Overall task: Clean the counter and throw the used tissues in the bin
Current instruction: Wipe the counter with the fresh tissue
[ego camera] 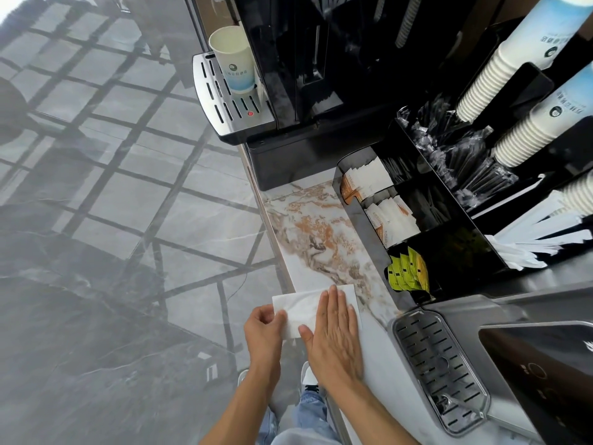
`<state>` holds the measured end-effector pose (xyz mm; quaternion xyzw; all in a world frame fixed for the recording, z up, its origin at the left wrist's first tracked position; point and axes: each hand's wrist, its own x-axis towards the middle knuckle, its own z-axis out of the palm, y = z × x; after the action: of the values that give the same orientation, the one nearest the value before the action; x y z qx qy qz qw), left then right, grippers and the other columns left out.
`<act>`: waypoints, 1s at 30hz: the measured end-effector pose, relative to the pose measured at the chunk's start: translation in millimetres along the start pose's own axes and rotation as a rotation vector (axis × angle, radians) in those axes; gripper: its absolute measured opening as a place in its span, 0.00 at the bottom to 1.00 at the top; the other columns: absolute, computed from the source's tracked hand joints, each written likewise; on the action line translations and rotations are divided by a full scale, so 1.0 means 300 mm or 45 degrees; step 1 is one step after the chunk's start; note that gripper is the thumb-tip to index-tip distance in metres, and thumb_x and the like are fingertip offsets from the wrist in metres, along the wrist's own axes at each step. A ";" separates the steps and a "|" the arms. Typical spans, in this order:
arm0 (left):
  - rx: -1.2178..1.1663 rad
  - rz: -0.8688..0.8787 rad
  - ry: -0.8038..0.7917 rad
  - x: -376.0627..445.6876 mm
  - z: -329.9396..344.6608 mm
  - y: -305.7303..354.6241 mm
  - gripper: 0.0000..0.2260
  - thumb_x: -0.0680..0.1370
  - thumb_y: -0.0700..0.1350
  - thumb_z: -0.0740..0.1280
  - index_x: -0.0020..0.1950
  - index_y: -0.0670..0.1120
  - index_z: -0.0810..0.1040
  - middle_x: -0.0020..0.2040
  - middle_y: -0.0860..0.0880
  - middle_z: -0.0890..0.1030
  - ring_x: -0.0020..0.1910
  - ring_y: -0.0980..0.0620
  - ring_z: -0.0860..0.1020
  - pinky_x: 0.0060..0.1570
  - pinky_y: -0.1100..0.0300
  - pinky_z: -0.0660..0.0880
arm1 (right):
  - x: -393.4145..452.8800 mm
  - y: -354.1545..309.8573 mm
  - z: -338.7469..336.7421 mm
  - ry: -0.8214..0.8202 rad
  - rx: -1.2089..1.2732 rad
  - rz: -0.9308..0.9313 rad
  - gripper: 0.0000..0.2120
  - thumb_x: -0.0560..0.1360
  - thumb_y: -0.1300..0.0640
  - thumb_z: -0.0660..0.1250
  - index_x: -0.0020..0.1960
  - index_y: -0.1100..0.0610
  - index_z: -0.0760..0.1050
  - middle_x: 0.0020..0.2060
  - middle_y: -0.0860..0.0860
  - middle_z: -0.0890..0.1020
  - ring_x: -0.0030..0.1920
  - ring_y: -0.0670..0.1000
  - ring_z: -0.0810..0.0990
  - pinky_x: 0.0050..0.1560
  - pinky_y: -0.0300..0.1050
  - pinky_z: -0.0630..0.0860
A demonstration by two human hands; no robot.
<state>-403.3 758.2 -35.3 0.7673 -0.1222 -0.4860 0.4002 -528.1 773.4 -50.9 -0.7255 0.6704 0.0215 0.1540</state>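
Observation:
A white tissue [301,308] lies flat on the marble counter [316,239], hanging a little over its front edge. My right hand [335,329] rests palm-down on the tissue's right half, fingers together and flat. My left hand [264,327] pinches the tissue's left edge between thumb and fingers, out past the counter's edge. No bin is in view.
A black organiser [375,239] with sachets and tea bags stands right of the bare counter strip. A coffee machine [288,91] with a paper cup [234,59] is at the back. A water dispenser's drip tray [439,367] sits close on the right. Stacked cups [500,65] hang above.

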 end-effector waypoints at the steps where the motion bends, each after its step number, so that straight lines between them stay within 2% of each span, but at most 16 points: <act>1: 0.046 0.034 0.103 -0.002 0.000 0.006 0.07 0.75 0.39 0.69 0.51 0.45 0.76 0.45 0.45 0.80 0.40 0.49 0.79 0.38 0.58 0.78 | 0.007 0.000 0.003 0.006 -0.003 -0.015 0.37 0.80 0.40 0.47 0.78 0.66 0.54 0.79 0.62 0.57 0.78 0.60 0.57 0.74 0.57 0.55; 3: 0.157 0.224 0.261 -0.023 0.003 0.020 0.09 0.75 0.39 0.67 0.53 0.50 0.74 0.48 0.46 0.77 0.45 0.49 0.77 0.43 0.55 0.76 | 0.020 -0.001 0.010 0.023 -0.005 -0.039 0.36 0.80 0.40 0.47 0.78 0.65 0.55 0.79 0.61 0.57 0.78 0.59 0.57 0.74 0.57 0.55; 5: 0.156 0.412 0.207 -0.063 0.023 0.029 0.11 0.75 0.37 0.63 0.51 0.54 0.74 0.49 0.48 0.77 0.47 0.51 0.77 0.47 0.54 0.77 | 0.031 -0.003 0.013 0.045 -0.010 -0.053 0.35 0.81 0.41 0.44 0.78 0.65 0.54 0.79 0.61 0.56 0.79 0.59 0.56 0.74 0.57 0.55; 6: 0.151 0.428 0.127 -0.077 0.039 0.027 0.12 0.76 0.37 0.62 0.53 0.54 0.74 0.51 0.50 0.78 0.50 0.53 0.77 0.51 0.53 0.77 | 0.035 -0.006 0.015 0.055 -0.014 -0.061 0.35 0.81 0.42 0.43 0.79 0.65 0.53 0.79 0.61 0.55 0.79 0.59 0.55 0.74 0.57 0.55; 8: 0.172 0.317 -0.079 -0.084 0.077 0.024 0.16 0.77 0.40 0.62 0.65 0.49 0.72 0.60 0.51 0.77 0.59 0.52 0.76 0.61 0.50 0.75 | 0.040 -0.010 0.024 0.072 -0.036 -0.084 0.32 0.80 0.47 0.46 0.79 0.65 0.52 0.79 0.61 0.52 0.79 0.59 0.53 0.75 0.57 0.54; 10: 0.136 0.147 -0.287 -0.074 0.105 0.032 0.22 0.79 0.45 0.61 0.74 0.48 0.64 0.67 0.53 0.71 0.67 0.52 0.72 0.68 0.49 0.71 | 0.043 -0.012 0.034 0.073 -0.082 -0.092 0.33 0.78 0.52 0.49 0.79 0.65 0.49 0.80 0.61 0.50 0.80 0.59 0.49 0.76 0.58 0.51; 11: 0.091 0.100 -0.367 -0.066 0.115 0.037 0.21 0.80 0.46 0.62 0.73 0.48 0.65 0.67 0.55 0.71 0.67 0.53 0.72 0.68 0.53 0.71 | 0.045 -0.011 0.041 0.067 -0.101 -0.090 0.33 0.77 0.53 0.49 0.79 0.64 0.48 0.80 0.60 0.50 0.80 0.58 0.48 0.77 0.58 0.50; 13: 0.015 0.127 -0.472 -0.047 0.129 0.045 0.14 0.80 0.48 0.63 0.65 0.50 0.73 0.63 0.55 0.80 0.61 0.54 0.79 0.59 0.59 0.76 | 0.050 -0.008 0.051 0.055 -0.119 -0.083 0.32 0.77 0.53 0.45 0.80 0.62 0.50 0.80 0.59 0.51 0.80 0.57 0.48 0.77 0.57 0.50; 14: -0.017 0.140 -0.501 -0.039 0.132 0.049 0.12 0.79 0.49 0.64 0.62 0.51 0.76 0.59 0.53 0.84 0.58 0.54 0.82 0.57 0.60 0.77 | 0.053 -0.008 0.054 0.051 -0.121 -0.083 0.32 0.77 0.53 0.44 0.80 0.62 0.50 0.80 0.58 0.52 0.80 0.56 0.48 0.78 0.57 0.51; 16: -0.097 0.096 -0.533 -0.020 0.134 0.051 0.11 0.80 0.47 0.64 0.61 0.50 0.79 0.56 0.50 0.86 0.56 0.53 0.83 0.58 0.56 0.78 | 0.059 -0.014 0.058 0.058 -0.095 -0.091 0.32 0.77 0.54 0.45 0.80 0.61 0.49 0.80 0.58 0.54 0.80 0.55 0.50 0.77 0.56 0.51; 20: -0.252 -0.025 -0.637 0.008 0.116 0.047 0.12 0.81 0.44 0.62 0.61 0.45 0.82 0.58 0.46 0.85 0.59 0.49 0.82 0.60 0.56 0.77 | 0.076 -0.018 0.067 0.086 0.001 -0.144 0.32 0.76 0.55 0.48 0.78 0.63 0.47 0.79 0.58 0.58 0.79 0.55 0.53 0.77 0.56 0.50; 23: -0.336 -0.109 -0.669 0.018 0.102 0.040 0.14 0.82 0.43 0.59 0.61 0.44 0.82 0.59 0.44 0.85 0.60 0.47 0.82 0.58 0.58 0.78 | 0.088 -0.019 0.100 0.072 0.035 -0.200 0.34 0.76 0.54 0.48 0.79 0.63 0.43 0.80 0.57 0.54 0.80 0.55 0.48 0.78 0.56 0.45; 26: -0.460 -0.210 -0.661 0.036 0.095 0.028 0.15 0.82 0.44 0.59 0.62 0.39 0.81 0.61 0.39 0.83 0.61 0.45 0.82 0.55 0.57 0.79 | 0.097 -0.021 0.146 0.008 0.080 -0.253 0.34 0.77 0.54 0.47 0.80 0.61 0.40 0.81 0.53 0.49 0.80 0.54 0.48 0.78 0.55 0.42; 28: -0.610 -0.359 -0.659 0.049 0.085 0.013 0.17 0.82 0.46 0.59 0.64 0.38 0.79 0.63 0.38 0.82 0.62 0.45 0.81 0.56 0.55 0.78 | 0.100 -0.027 0.170 -0.057 0.132 -0.277 0.33 0.79 0.53 0.46 0.80 0.59 0.39 0.81 0.50 0.47 0.80 0.54 0.48 0.78 0.53 0.40; 30: -0.797 -0.558 -0.668 0.062 0.072 -0.008 0.19 0.81 0.48 0.60 0.66 0.39 0.78 0.63 0.40 0.82 0.62 0.45 0.80 0.59 0.53 0.76 | 0.096 -0.047 0.177 -0.089 0.161 -0.271 0.30 0.81 0.51 0.39 0.80 0.60 0.39 0.82 0.52 0.47 0.80 0.55 0.48 0.78 0.54 0.40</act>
<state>-412.6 738.3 -53.6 0.4685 0.0983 -0.7503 0.4559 -502.2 759.7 -105.5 -0.7802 0.5839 -0.0120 0.2242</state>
